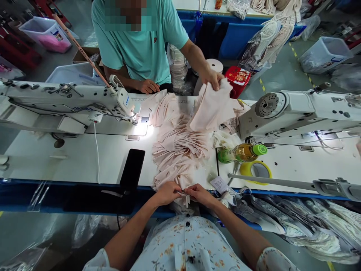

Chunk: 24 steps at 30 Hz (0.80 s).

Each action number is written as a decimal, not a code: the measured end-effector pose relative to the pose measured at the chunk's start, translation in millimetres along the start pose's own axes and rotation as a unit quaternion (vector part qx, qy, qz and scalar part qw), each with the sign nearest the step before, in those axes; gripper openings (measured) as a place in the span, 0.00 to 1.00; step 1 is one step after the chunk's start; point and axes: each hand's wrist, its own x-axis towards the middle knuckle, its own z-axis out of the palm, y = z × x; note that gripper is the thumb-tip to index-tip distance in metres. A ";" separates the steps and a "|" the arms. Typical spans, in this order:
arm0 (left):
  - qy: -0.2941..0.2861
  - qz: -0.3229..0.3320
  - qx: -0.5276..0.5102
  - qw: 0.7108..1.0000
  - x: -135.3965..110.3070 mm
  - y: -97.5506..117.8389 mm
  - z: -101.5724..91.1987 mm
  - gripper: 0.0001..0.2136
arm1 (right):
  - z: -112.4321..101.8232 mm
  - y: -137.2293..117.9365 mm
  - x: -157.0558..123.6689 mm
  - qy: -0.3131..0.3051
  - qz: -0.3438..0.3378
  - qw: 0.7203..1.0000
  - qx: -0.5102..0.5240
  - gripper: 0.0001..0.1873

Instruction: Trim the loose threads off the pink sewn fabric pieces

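At the table's near edge, my left hand [168,193] and my right hand [199,194] pinch a pale pink fabric piece [184,201] between their fingertips, close together. The cloth hangs a little over the edge toward my body. Just beyond my hands spreads a heap of pale pink fabric pieces [180,145], layered and overlapping across the table. Across from me, a co-worker's hand [213,79] holds up a bunch of similar pink fabric [211,107]. The co-worker's other hand [149,86] rests by the far edge of the table.
A sewing machine [124,101] with its lamp lit stands left; another machine [270,109] stands right. A black phone [132,167] lies left of the heap. A green-capped bottle [242,153] and a yellow tape roll [267,173] are on the right, near a metal rod [276,181].
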 end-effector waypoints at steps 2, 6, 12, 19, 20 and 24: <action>0.000 0.002 -0.002 1.000 0.2 0.3 -0.1 0.07 | 0.0 1.0 1.3 0.000 -0.003 1.000 -0.001 0.30; 0.001 0.005 -0.008 1.000 0.8 -0.2 0.0 0.07 | -0.7 1.0 3.0 0.001 -0.008 1.000 -0.003 0.30; 0.005 0.011 -0.016 1.000 -0.1 -2.5 -0.7 0.05 | 1.3 -0.6 -3.0 -0.002 -0.017 1.000 0.022 0.29; -0.004 0.023 -0.013 1.000 1.4 -3.9 0.2 0.06 | 5.3 2.6 -6.6 0.001 -0.001 0.999 0.041 0.30; -0.007 0.025 -0.012 1.000 1.7 -3.9 0.3 0.07 | 5.3 3.3 -5.4 0.001 -0.002 0.999 0.042 0.30; -0.015 0.030 -0.013 0.999 2.4 -2.9 -0.8 0.08 | 5.0 4.7 -0.8 0.004 -0.009 0.999 0.044 0.30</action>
